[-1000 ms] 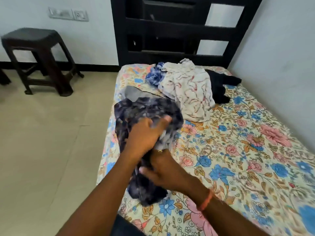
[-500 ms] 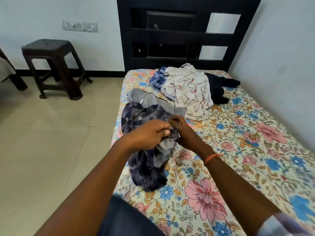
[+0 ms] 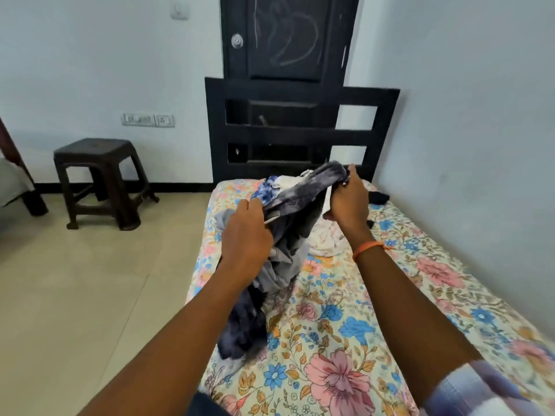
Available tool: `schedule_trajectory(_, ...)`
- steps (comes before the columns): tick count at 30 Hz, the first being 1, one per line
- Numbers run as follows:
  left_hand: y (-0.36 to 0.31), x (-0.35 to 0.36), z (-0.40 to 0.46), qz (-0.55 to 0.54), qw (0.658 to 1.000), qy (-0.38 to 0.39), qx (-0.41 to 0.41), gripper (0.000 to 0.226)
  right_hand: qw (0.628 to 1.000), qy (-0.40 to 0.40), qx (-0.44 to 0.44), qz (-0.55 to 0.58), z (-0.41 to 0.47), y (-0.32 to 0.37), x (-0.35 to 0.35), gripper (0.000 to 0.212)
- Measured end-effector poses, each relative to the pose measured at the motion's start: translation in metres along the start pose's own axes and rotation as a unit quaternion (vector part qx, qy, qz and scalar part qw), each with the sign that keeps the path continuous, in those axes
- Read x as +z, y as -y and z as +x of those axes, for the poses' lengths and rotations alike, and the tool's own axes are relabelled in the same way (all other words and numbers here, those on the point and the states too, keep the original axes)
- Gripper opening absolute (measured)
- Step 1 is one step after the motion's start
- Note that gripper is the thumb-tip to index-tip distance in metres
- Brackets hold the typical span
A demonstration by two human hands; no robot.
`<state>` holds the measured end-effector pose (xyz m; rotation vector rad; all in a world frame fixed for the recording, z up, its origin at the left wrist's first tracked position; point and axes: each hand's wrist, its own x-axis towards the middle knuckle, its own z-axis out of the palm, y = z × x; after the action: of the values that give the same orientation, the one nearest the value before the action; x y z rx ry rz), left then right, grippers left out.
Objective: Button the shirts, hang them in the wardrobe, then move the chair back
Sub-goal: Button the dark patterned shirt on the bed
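Observation:
I hold a dark blue-grey patterned shirt (image 3: 288, 235) lifted off the bed (image 3: 345, 325). My left hand (image 3: 247, 235) grips its upper edge on the left, and my right hand (image 3: 348, 202) grips the other end higher up on the right, so the cloth stretches between them. The rest of the shirt hangs down, with its lower end resting on the floral sheet. Behind it lie a white patterned shirt (image 3: 326, 238), a blue one (image 3: 271, 187) and a black garment (image 3: 378, 198), partly hidden.
A dark plastic stool (image 3: 99, 181) stands on the tiled floor at the left wall. A black headboard (image 3: 300, 136) and a dark door (image 3: 288, 37) are behind the bed. The wall runs along the bed's right side.
Both hands have lifted the dark shirt from the bed and moved apart, the right one up and to the right. The camera has tilted up.

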<state>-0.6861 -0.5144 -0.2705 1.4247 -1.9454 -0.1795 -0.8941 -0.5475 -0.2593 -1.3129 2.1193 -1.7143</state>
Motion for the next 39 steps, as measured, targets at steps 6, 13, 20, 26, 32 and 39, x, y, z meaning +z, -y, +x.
schedule_trajectory(6, -0.045, -0.034, 0.017, -0.119, 0.99, -0.079, -0.023, 0.024, 0.953, -0.173, -0.11, 0.223, 0.017, 0.099, -0.063, 0.051)
schedule_trajectory(13, -0.057, -0.065, 0.04, -0.131, 0.981, -0.143, -0.021, 0.024, 0.976, -0.199, -0.073, 0.055, 0.087, 0.173, -0.118, 0.02)
schedule_trajectory(20, -0.051, -0.052, 0.052, -0.265, 0.955, -0.065, -0.116, 0.005, 0.929, 0.009, 0.069, 0.363, 0.074, 0.145, -0.078, 0.01)
schedule_trajectory(26, -0.059, -0.059, 0.05, -0.383, 0.913, -0.064, -0.126, 0.018, 0.915, -0.216, -0.28, 0.193, 0.071, 0.136, -0.078, 0.063)
schedule_trajectory(32, -0.07, -0.078, 0.053, -0.408, 0.895, 0.037, -0.175, 0.052, 0.924, -0.112, -0.359, -0.065, 0.105, 0.176, -0.075, 0.087)
schedule_trajectory(39, -0.013, -0.067, 0.048, -0.39, 0.875, 0.151, -0.245, 0.041, 0.877, 0.254, -0.268, -0.308, 0.134, 0.113, -0.004, 0.094)
